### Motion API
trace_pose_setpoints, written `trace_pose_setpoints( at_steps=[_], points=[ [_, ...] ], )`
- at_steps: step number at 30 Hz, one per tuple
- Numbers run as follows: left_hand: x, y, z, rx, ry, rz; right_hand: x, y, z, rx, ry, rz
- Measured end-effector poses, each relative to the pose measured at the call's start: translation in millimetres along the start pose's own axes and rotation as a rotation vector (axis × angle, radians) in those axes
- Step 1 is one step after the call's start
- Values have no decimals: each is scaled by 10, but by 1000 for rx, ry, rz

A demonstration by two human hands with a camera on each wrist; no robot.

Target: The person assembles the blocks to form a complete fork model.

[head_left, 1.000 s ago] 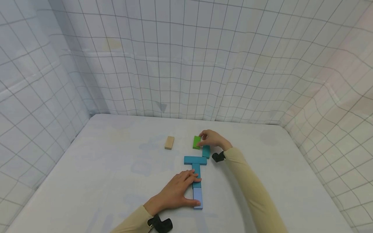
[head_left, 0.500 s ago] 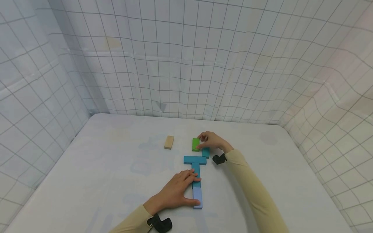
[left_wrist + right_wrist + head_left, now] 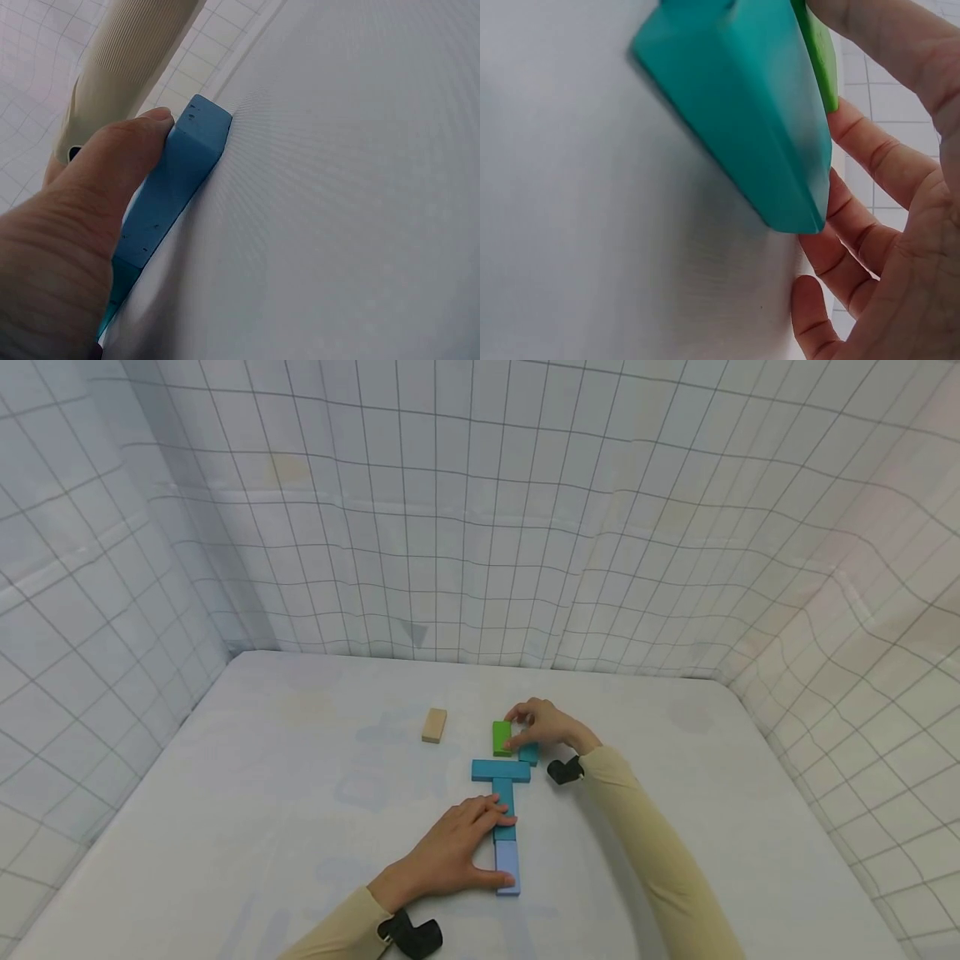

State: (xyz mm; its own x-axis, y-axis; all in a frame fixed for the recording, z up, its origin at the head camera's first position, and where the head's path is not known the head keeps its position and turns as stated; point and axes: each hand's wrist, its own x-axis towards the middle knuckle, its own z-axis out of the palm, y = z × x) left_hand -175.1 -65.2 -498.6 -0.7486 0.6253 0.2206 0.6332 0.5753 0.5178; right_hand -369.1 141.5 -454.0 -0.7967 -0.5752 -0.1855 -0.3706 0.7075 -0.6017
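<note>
My left hand (image 3: 450, 853) rests over a line of flat blocks, its fingers on the teal-blue block (image 3: 503, 795) and its thumb on the light blue block (image 3: 507, 856) at the near end. In the left wrist view the thumb touches that light blue block (image 3: 169, 180) along its upper edge. A blue block (image 3: 495, 770) lies crosswise at the far end of the line. Beyond it, my right hand (image 3: 551, 728) pinches a green block (image 3: 501, 737) between thumb and fingers. Partly hidden under this hand is a teal block (image 3: 727, 112), whose corner meets the crosswise block.
A pale wooden block (image 3: 434, 726) lies apart, to the left of the green one. Everything is on a white table (image 3: 300, 827). Grid-patterned white curtains (image 3: 480, 527) stand behind it and at both sides.
The green block has slid a little toward me with my right hand, closer to the crosswise blue block. My left hand has stayed in place on the line of blocks.
</note>
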Motion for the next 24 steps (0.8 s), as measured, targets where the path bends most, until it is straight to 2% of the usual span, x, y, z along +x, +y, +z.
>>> trace_pose_setpoints(
  at_steps=[11,24],
  points=[
    [2,17,-26,-11,-28,-28,-25,-14,9,-13,-14,6],
    [2,7,-3,-7,-10,-9,-61,-16,24,-29,-13,-8]
  ],
)
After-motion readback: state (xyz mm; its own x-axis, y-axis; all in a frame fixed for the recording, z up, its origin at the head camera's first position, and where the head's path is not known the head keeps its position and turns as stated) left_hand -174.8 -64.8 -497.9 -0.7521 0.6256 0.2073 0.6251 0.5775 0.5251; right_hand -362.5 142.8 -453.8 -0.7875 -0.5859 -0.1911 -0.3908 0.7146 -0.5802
